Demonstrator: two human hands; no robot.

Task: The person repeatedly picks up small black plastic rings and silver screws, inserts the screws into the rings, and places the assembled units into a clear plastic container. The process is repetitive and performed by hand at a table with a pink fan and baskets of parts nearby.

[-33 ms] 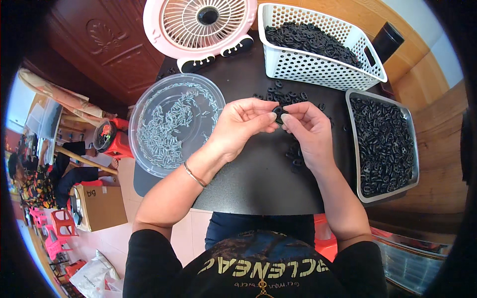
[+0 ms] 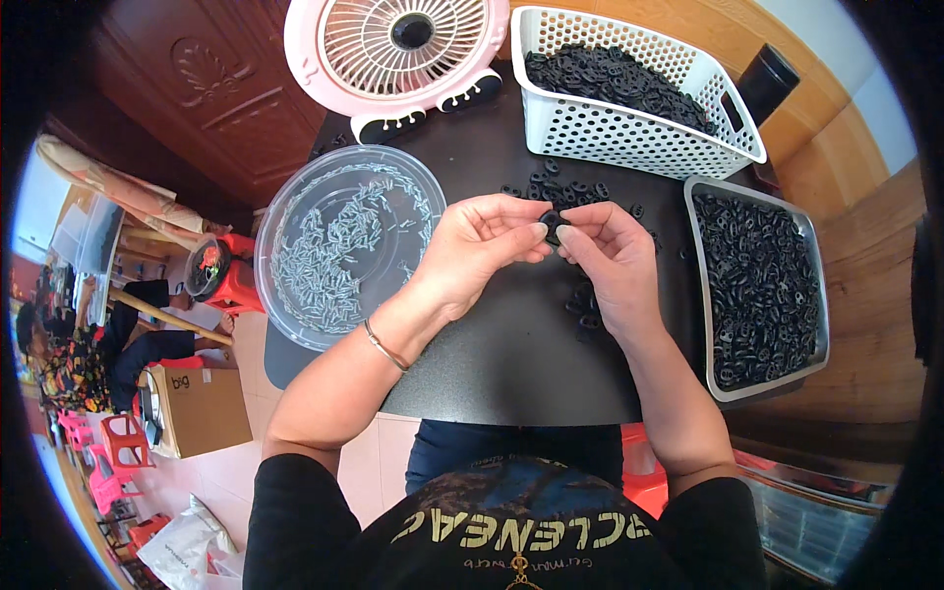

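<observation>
Your small black rounded piece [image 2: 553,224] looks like smooth plastic; your round clear tub [image 2: 386,258] is glossy plastic; your rectangular silver tray [image 2: 775,383], shiny metal.

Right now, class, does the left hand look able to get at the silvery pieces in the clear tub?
Likely yes: the silvery pieces lie in an open tub beside the left hand, though it helps hold a black part.

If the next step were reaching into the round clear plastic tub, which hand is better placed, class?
Probably the left hand: it is nearer the round clear plastic tub, while the right hand is farther away. Both hands pinch one small black piece, so neither is free.
</observation>
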